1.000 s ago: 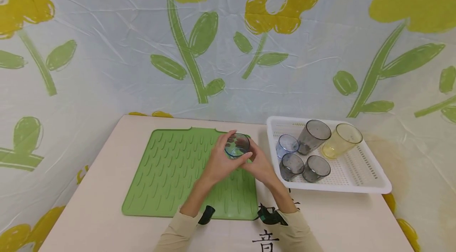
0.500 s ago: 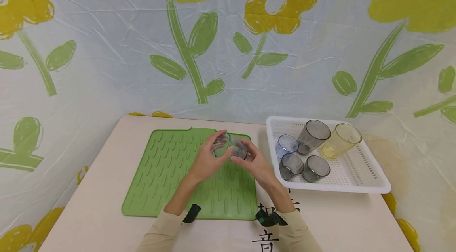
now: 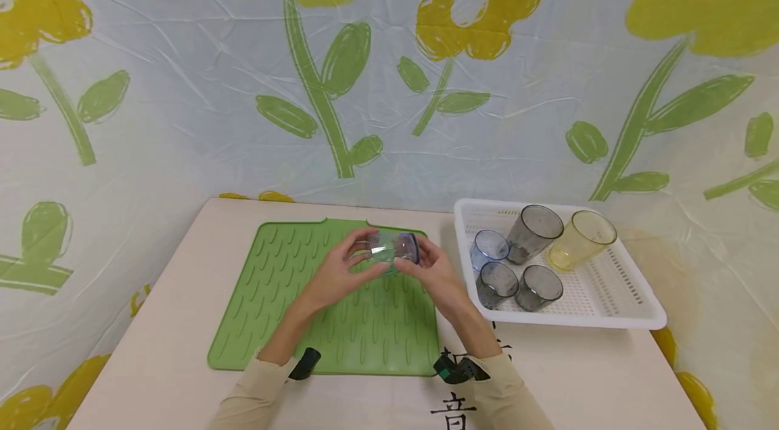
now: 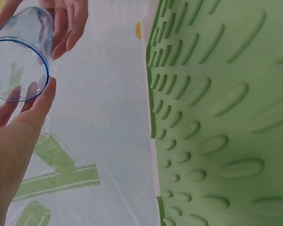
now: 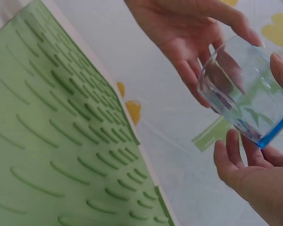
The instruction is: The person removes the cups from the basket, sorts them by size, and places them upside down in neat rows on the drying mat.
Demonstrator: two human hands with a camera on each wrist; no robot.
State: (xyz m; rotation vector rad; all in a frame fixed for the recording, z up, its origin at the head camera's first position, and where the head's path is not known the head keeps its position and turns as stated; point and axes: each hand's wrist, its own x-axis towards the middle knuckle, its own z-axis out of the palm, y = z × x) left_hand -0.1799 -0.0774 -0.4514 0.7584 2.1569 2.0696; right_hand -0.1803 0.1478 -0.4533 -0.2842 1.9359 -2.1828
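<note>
A left hand (image 3: 337, 274) and right hand (image 3: 441, 281) grip a clear glass (image 3: 391, 249), tipped sideways, at center frame over a green mat (image 3: 274, 315). Mat stretches left; the right hand sits just beside the white basket (image 3: 572, 320).

beige sleeves (image 3: 249, 389) end beside black wrist straps (image 3: 305, 363).

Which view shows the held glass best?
Right wrist: the held glass looks largest, its clear wall and blue edge showing. Left wrist shows its blue ring, cut by the picture edge; head shows it small, sideways between left hand and right hand.
</note>
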